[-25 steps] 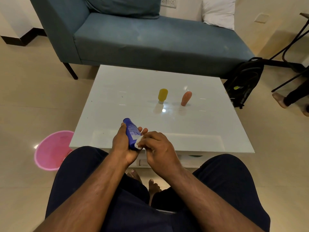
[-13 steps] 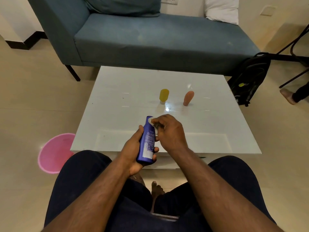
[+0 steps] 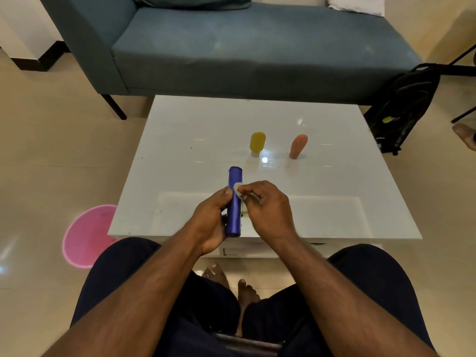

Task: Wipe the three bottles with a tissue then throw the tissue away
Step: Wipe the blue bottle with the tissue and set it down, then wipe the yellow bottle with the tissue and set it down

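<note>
Blue bottle (image 3: 235, 199) in hands, tissue (image 3: 237, 189) against it

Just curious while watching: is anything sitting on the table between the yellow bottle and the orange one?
No. In the head view, only bare glossy tabletop with a light glare lies between the yellow bottle and the orange bottle.

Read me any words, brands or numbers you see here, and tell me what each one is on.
Black backpack: a yellow-green logo with a few letters beside it, too blurred to read.
Blue bottle, gripped by the left hand: no print shows on the side facing the camera.
Yellow bottle and orange bottle on the white table: no lettering shows.
Nothing else carries text.
</note>
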A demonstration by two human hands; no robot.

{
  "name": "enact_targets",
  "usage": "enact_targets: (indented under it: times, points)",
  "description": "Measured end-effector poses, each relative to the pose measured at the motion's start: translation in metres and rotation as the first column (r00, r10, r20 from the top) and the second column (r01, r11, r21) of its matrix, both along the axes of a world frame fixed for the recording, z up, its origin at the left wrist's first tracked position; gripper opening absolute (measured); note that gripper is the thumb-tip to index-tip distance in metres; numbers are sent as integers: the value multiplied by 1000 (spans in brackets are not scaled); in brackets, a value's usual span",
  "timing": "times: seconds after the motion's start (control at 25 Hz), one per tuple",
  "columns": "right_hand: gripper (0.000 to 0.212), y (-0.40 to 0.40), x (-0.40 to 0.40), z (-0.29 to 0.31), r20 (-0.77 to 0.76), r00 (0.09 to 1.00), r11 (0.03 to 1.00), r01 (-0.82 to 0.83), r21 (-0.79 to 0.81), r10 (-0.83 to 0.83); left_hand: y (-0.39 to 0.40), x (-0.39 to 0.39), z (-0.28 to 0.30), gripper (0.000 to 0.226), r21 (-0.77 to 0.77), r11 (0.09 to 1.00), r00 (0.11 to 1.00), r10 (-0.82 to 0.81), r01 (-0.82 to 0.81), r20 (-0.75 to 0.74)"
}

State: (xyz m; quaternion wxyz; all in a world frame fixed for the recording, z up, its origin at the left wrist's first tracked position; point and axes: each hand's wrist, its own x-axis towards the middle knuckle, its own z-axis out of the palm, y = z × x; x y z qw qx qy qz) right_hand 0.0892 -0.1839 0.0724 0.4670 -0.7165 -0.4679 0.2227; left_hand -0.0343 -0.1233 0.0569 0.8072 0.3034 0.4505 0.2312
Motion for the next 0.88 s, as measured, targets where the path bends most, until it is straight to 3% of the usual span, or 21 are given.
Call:
enact_targets:
  times: [0.12, 0.24, 0.52, 0.68, 0.88]
  points:
    - [22, 16, 22, -14, -11, 999, 998, 33, -55, -34, 23, 8, -12, 34, 34, 996, 997, -82, 82, -4]
    - [21, 27, 43, -32, -95, 991, 989, 84, -124, -96, 50, 14, -25, 43, 132, 982, 980, -111, 134, -168]
    - [18, 46, 63, -63, -235, 955, 974, 143, -178, -183, 133, 34, -44, 51, 426, 891, 899, 50, 156, -434]
    - [18, 50, 71, -73, -279, 934, 965, 171, -197, -222, 175, 50, -47, 47, 556, 804, 876, 97, 211, -473]
    - [18, 53, 80, -82, -291, 928, 961, 174, -213, -232, 203, 65, -60, 46, 614, 743, 849, 121, 266, -515]
